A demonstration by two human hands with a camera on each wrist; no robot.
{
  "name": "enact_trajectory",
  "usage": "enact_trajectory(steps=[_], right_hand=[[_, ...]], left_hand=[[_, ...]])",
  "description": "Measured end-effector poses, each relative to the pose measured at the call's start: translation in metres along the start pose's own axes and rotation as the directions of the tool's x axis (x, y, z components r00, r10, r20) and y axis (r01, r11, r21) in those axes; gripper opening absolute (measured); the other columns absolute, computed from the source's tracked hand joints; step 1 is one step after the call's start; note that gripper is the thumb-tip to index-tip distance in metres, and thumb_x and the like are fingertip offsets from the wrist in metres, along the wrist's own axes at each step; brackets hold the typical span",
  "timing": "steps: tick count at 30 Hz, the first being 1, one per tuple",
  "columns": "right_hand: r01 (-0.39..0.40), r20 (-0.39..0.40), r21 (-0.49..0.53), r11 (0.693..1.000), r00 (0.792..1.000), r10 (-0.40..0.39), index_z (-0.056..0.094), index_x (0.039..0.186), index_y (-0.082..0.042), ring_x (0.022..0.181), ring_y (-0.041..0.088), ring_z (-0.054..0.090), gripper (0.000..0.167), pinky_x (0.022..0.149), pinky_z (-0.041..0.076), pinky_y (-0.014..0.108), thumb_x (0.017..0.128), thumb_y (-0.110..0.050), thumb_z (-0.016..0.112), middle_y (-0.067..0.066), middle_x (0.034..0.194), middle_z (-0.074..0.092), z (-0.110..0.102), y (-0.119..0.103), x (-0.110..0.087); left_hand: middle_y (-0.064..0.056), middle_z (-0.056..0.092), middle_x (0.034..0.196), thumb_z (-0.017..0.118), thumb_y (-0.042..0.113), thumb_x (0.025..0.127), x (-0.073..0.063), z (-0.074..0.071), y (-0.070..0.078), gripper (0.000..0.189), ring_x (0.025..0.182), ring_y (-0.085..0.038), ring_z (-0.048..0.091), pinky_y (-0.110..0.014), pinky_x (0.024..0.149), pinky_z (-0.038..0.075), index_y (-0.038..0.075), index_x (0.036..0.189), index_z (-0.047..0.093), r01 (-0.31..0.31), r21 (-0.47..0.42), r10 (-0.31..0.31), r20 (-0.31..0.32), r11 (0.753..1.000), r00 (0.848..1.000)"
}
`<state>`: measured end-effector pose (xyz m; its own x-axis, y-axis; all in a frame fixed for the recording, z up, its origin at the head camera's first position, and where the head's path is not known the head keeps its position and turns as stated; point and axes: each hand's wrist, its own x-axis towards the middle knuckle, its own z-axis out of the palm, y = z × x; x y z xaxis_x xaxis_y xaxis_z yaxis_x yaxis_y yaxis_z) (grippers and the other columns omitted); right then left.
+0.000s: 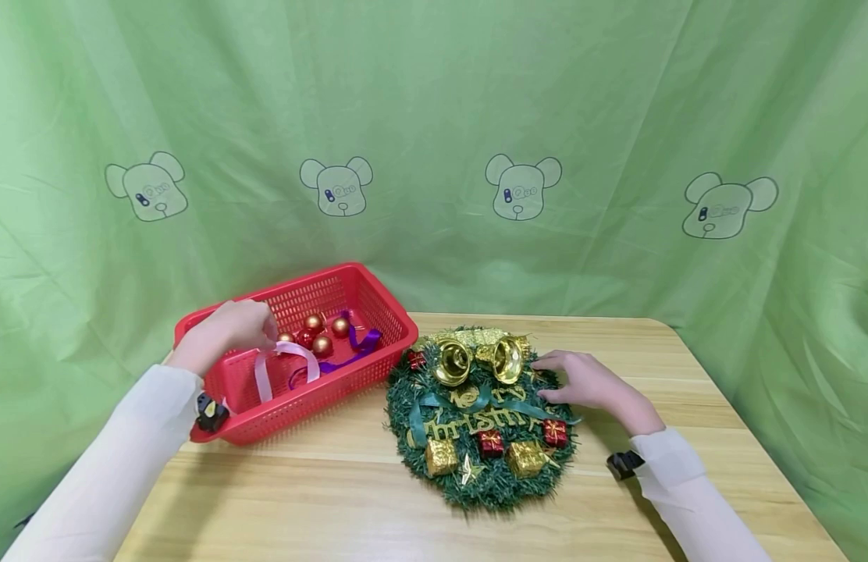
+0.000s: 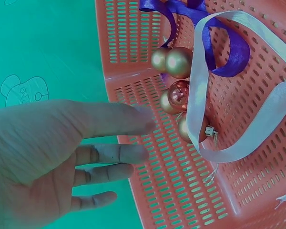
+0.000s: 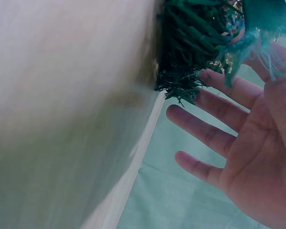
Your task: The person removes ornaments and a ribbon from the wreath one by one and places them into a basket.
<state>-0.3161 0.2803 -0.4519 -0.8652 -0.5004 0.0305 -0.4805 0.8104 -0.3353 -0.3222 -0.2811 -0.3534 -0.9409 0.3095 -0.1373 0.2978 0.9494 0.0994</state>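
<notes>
My left hand (image 1: 240, 324) hovers over the red basket (image 1: 300, 414); in the left wrist view its fingers (image 2: 119, 153) are fairly straight with nothing between them. Inside the basket lie a pale pink ribbon (image 2: 198, 86), a purple ribbon (image 2: 233, 55), several gold balls (image 1: 322, 346) and a red ball (image 2: 179, 93). At the right edge of a green Christmas wreath (image 1: 500, 488), my right hand (image 1: 588, 381) has its fingers spread, fingertips right at the tinsel. Two gold bells (image 1: 453, 363), small red and gold gift boxes (image 1: 441, 457), gold lettering (image 1: 469, 424) and a teal ribbon (image 1: 416, 421) decorate the wreath.
A wooden table (image 1: 321, 499) carries the basket at its back left and the wreath near the middle. Green curtain (image 1: 434, 94) with printed bear heads hangs behind and along both sides. A black band (image 1: 625, 465) is on the right wrist.
</notes>
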Motion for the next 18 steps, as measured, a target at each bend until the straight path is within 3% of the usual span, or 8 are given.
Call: enact_trajectory(steps=[9, 14, 18], right_hand=[[0.002, -0.005, 0.000, 1.000, 1.000, -0.002, 0.062, 0.137, -0.005, 0.041, 0.005, 0.040, 0.058, 0.104, 0.047, 0.059, 0.088, -0.030, 0.077, 0.025, 0.143, 0.057, 0.000, -0.002, -0.001], [0.003, -0.001, -0.002, 1.000, 1.000, -0.003, 0.062, 0.137, -0.005, 0.043, 0.005, 0.040, 0.057, 0.106, 0.044, 0.061, 0.088, -0.029, 0.077, 0.025, 0.143, 0.057, -0.001, -0.003, -0.002], [0.009, -0.002, -0.008, 1.000, 1.000, -0.009, 0.062, 0.138, -0.005, 0.042, 0.006, 0.040, 0.057, 0.104, 0.047, 0.059, 0.088, -0.029, 0.077, 0.026, 0.143, 0.056, -0.001, -0.002, -0.001]], left_hand=[[-0.004, 0.075, 0.088, 0.071, 0.021, 0.091, 0.002, -0.002, -0.001, 0.013, 0.084, -0.025, 0.069, -0.052, 0.083, 0.053, 0.010, 0.095, 0.078, -0.037, 0.013, 0.039, -0.103, 0.999, 0.994], [-0.002, 0.071, 0.081, 0.069, 0.017, 0.090, 0.001, -0.010, 0.003, 0.012, 0.070, -0.018, 0.060, -0.046, 0.075, 0.051, 0.009, 0.094, 0.077, -0.077, 0.026, 0.081, -0.192, 0.997, 0.978], [-0.005, 0.073, 0.086, 0.068, 0.015, 0.090, -0.001, -0.017, 0.010, 0.015, 0.074, -0.020, 0.061, -0.046, 0.075, 0.052, 0.007, 0.098, 0.078, -0.107, 0.048, 0.116, -0.261, 0.993, 0.958]])
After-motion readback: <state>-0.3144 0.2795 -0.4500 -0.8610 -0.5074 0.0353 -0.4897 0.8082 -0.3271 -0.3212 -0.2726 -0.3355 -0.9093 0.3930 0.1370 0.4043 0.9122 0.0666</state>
